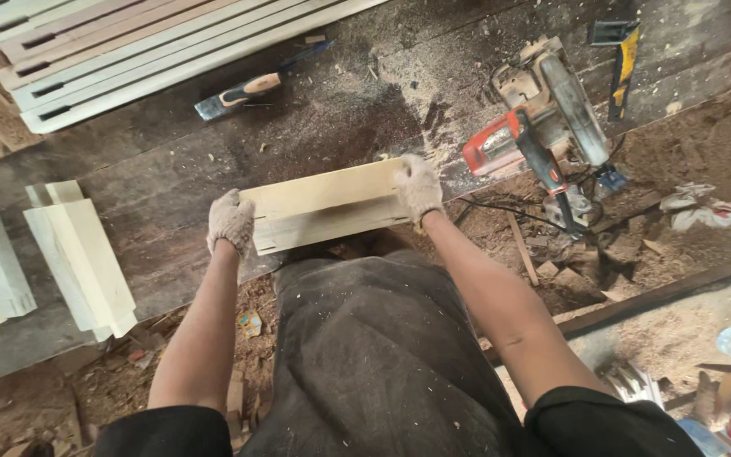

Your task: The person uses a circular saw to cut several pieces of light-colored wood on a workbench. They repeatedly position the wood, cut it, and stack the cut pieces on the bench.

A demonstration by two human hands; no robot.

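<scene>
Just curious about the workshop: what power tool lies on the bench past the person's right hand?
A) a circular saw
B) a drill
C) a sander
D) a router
A: the circular saw, with a round blade guard and red body, lies beyond the gloved right hand.

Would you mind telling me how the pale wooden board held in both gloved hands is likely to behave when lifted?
The board probably stays stiff: it spans straight between the left hand and right hand without sagging. It looks fairly light, being short, pale wood. Its flat faces should not roll, though sawdust on the workbench might let it slide.
</scene>
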